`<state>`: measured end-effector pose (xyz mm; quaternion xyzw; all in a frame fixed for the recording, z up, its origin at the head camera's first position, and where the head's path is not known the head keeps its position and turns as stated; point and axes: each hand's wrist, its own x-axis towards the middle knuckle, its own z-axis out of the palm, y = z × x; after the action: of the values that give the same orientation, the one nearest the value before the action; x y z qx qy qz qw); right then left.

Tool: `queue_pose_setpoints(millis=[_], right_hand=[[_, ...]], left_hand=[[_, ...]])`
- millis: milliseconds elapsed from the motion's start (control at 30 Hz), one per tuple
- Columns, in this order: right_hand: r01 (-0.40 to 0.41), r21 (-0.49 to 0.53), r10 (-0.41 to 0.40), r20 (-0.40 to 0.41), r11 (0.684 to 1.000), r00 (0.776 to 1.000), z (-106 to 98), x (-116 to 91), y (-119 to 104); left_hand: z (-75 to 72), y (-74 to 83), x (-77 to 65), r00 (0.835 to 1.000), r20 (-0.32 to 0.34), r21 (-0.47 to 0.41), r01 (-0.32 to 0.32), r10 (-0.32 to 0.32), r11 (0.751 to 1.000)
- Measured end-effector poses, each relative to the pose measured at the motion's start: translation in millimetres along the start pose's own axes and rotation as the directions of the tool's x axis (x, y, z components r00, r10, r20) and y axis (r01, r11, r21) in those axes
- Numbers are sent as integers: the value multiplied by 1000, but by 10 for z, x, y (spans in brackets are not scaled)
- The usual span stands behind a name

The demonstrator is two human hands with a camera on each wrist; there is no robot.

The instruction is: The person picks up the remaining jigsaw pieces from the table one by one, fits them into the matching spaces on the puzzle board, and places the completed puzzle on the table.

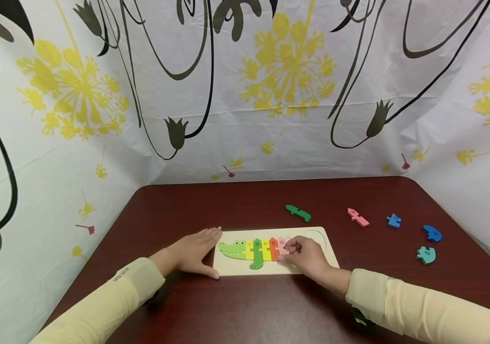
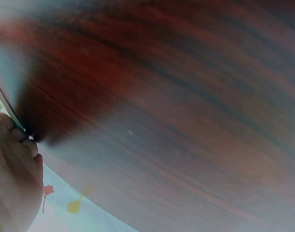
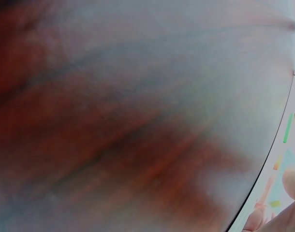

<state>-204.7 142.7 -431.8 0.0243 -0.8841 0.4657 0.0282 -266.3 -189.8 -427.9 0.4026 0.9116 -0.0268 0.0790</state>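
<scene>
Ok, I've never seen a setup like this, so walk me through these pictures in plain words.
There's no machine here, just a person's two bare hands: the left hand and the right hand. The wide picture comes from a camera worn on the head. The other two come from cameras on the wrists; each shows mostly tabletop, with part of a hand at the edge.

On the dark reddish-brown table lies a crocodile puzzle board, partly filled with colored pieces. The left hand rests at its left end. The right hand's fingers are at a pink piece on the board; whether they pinch anything is unclear. Five loose pieces lie beyond and to the right: green, pink, two blue and teal.
</scene>
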Motion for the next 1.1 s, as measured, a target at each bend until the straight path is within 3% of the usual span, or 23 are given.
queue_pose_setpoints(millis=[667,1100], right_hand=[[-6,2,7,-39,1000,999,-77,61,-13],[8,-27,-9,-55,1000,998,-274,123,3]], left_hand=[[-16,11,-12,1000,8,-6,-3,3,1000],[11,-10,2,1000,8,3,2,-2,1000]])
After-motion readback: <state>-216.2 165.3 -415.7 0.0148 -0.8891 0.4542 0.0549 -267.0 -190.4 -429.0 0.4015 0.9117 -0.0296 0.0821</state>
